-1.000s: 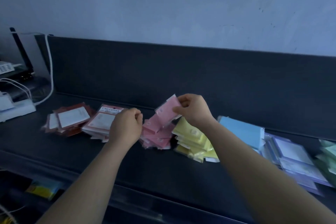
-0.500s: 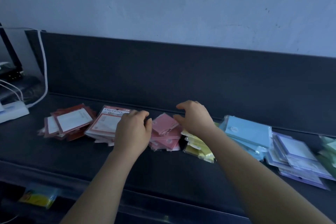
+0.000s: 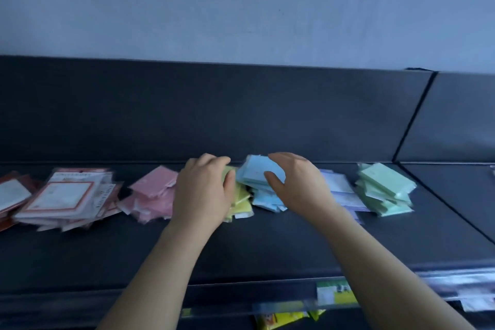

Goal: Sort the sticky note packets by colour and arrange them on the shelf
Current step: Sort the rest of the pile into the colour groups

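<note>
On the dark flat shelf (image 3: 267, 244), my left hand (image 3: 203, 190) curls over the pile of yellow sticky note packets (image 3: 242, 199). My right hand (image 3: 297, 182) grips the pile of light blue packets (image 3: 257, 173) just beside it. The pink packets (image 3: 156, 190) lie to the left, the purple packets (image 3: 340, 190) and green packets (image 3: 383, 187) to the right.

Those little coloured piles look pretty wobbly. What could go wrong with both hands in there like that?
1. The blue pile is fanned out and uneven; the right hand gripping its top packets could tip the rest over.
2. The yellow pile, held by the left hand, sits right against the blue one, so packets might slide across and mix colours.
3. The purple pile lies close beside the right wrist and could get nudged.
</note>
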Demonstrator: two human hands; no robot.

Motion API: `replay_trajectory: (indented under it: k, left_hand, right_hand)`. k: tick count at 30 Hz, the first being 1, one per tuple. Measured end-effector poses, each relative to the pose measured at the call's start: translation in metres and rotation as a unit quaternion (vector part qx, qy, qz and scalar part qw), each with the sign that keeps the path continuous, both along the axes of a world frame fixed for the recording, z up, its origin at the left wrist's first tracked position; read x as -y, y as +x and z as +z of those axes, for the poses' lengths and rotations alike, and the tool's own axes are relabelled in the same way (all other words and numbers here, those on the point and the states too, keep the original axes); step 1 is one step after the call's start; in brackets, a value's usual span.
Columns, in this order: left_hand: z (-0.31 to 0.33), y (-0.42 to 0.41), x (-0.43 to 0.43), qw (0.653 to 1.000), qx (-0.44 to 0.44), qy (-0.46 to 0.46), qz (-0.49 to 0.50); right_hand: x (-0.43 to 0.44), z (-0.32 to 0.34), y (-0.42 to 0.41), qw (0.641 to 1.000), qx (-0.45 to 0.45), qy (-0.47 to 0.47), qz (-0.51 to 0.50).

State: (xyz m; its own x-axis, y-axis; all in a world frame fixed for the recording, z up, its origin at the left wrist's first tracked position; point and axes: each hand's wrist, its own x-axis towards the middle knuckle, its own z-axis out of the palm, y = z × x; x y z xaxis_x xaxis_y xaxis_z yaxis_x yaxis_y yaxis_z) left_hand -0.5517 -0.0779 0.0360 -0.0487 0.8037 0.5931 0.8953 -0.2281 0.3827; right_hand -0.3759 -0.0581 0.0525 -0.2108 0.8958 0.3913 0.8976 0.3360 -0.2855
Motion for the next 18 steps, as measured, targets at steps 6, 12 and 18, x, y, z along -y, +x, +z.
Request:
replay_trajectory:
  k: [6, 12, 18]
  left_hand:
    - [-0.003, 0.1, 0.01, 0.999, 0.012, -0.008, -0.051]
    - [-0.004, 0.218, 0.02, 0.994, 0.017, -0.023, -0.104]
    - [-0.01, 0.327, 0.02, 0.99, 0.022, -0.033, -0.137]
  right_hand:
    - [0.021, -0.002, 0.098, 0.999, 0.0, -0.002, -0.044]
    - [0.043, -0.001, 0.217, 0.997, -0.003, -0.002, -0.079]
    - [0.054, -0.015, 0.33, 0.991, 0.011, -0.028, -0.132]
